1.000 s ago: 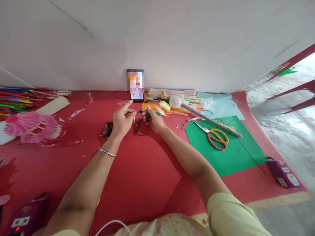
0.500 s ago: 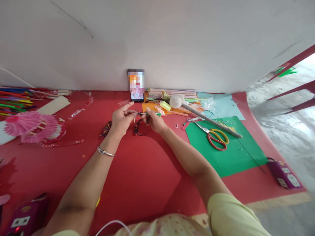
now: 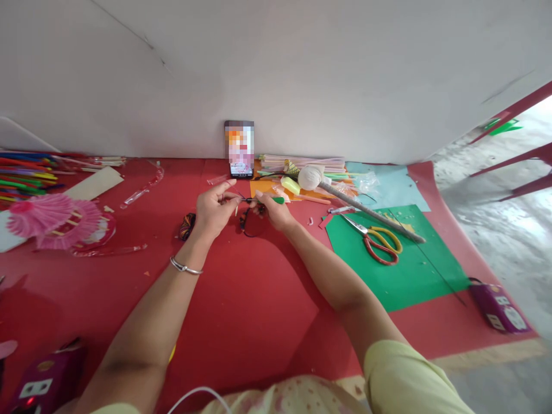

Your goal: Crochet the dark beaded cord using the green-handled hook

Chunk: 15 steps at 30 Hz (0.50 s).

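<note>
My left hand (image 3: 215,208) is closed in a pinch on fine dark thread, its index finger raised with a strand running from it. Just right of it, my right hand (image 3: 273,211) is closed around a slim crochet hook with a green handle (image 3: 278,200). The hook's thin metal end meets the thread at the left fingertips. Below the hands hangs a dark loop of thread work (image 3: 245,225), partly hidden by my right fingers. A multicoloured thread ball (image 3: 187,226) lies beside my left wrist.
A phone (image 3: 240,149) leans on the wall. Scissors (image 3: 382,241) lie on green paper (image 3: 414,287), with a cloth-headed stick (image 3: 366,208) above them. Pink pleated paper (image 3: 56,221) and coloured sticks (image 3: 26,175) are at left. A purple box (image 3: 500,307) sits at right, another (image 3: 47,374) lower left.
The hook has shifted slightly in my right fingers, and the dark loop below hangs a little further right and shows more. My left hand has barely moved.
</note>
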Each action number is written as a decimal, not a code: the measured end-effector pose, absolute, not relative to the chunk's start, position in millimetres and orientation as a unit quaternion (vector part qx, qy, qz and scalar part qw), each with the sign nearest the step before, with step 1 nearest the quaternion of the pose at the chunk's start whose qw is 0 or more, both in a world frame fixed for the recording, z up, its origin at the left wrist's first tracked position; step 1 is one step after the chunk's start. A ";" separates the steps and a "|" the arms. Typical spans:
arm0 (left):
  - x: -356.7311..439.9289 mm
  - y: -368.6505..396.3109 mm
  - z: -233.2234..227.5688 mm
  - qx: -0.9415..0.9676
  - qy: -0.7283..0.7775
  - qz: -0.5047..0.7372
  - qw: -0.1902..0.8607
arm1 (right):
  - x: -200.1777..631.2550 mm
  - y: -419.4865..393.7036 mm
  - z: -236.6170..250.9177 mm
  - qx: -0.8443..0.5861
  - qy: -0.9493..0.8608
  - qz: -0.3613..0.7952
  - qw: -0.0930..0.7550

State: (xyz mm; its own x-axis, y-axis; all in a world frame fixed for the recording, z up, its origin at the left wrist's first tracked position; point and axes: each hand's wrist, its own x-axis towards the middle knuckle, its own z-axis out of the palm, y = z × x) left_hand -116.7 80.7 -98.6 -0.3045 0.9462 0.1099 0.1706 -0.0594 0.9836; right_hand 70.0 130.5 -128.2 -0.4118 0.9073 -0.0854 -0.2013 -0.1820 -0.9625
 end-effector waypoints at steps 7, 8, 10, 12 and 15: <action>-114.8 80.5 -98.0 0.465 0.595 0.554 0.349 | 69.5 130.4 -126.4 -0.363 -0.482 0.682 0.414; -114.7 80.6 -98.3 0.463 0.595 0.555 0.351 | 69.7 130.5 -126.5 -0.362 -0.484 0.681 0.413; -114.8 80.6 -98.6 0.460 0.595 0.556 0.354 | 70.3 130.6 -126.8 -0.364 -0.487 0.678 0.412; -114.7 80.5 -97.9 0.461 0.594 0.556 0.354 | 70.8 130.9 -127.0 -0.366 -0.488 0.678 0.410; -113.5 78.7 -94.2 0.465 0.596 0.553 0.352 | 70.3 131.4 -127.8 -0.364 -0.488 0.679 0.411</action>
